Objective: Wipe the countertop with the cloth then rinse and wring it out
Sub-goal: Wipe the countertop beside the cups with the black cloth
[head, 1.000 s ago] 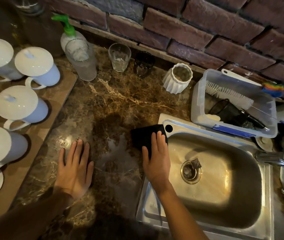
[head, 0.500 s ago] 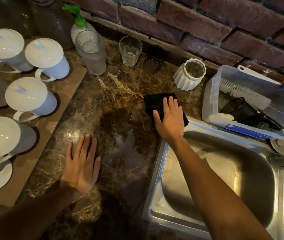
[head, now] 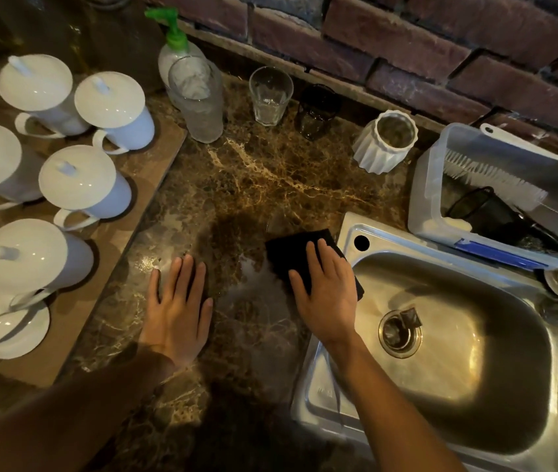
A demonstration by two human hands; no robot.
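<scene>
Six white cups with lids (head: 83, 185) stand close together on a brown board (head: 76, 318) at 9 o'clock, out of the way so the cloth will not bump them. Next comes the left hand (head: 177, 308). It lies flat on the counter (head: 270, 172), fingers straight and a little spread, holding nothing. It looks like it props up the person while they lean in. At 12 o'clock a soap bottle (head: 178, 49), a tall glass (head: 199, 100), a small glass (head: 269, 95), a dark glass (head: 316, 112) and a white ribbed pot (head: 386, 141) line up along the brick wall (head: 407, 56), so the middle of the counter is open for wiping.

At the center, the right hand (head: 330, 298) presses flat on the black cloth (head: 291, 253), fingers straight. The cloth sits right at the sink's (head: 349, 229) left edge, its right side over the rim. Wiping room lies toward 12 and 9 o'clock. Toward 3 o'clock the counter stops at the sink, where rinsing can come later. A clear box (head: 427, 192) with a brush (head: 488, 175) sits at 2 o'clock, on the sink's back rim.
</scene>
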